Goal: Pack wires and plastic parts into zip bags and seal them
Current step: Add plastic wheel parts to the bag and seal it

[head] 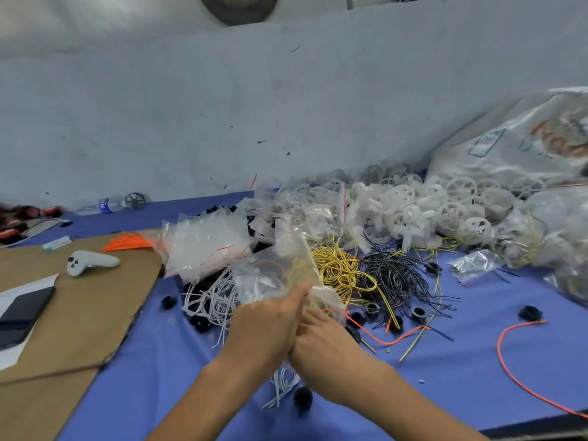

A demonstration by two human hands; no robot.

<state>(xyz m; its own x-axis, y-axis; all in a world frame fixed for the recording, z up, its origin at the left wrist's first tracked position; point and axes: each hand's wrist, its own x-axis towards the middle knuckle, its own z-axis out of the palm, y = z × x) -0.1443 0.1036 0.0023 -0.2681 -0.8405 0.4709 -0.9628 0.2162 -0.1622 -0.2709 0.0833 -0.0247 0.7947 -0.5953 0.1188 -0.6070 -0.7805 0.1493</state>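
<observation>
Holding a clear zip bag [286,275] up over the near middle of the blue tabletop [477,361], your left hand [264,326] and right hand [321,332] press together, both pinched on its near edge. It looks like the sealing step; next, slide your fingers along the strip until it shuts. The bag is blurry, so what's inside is hard to tell, and the strip is hidden.
</observation>
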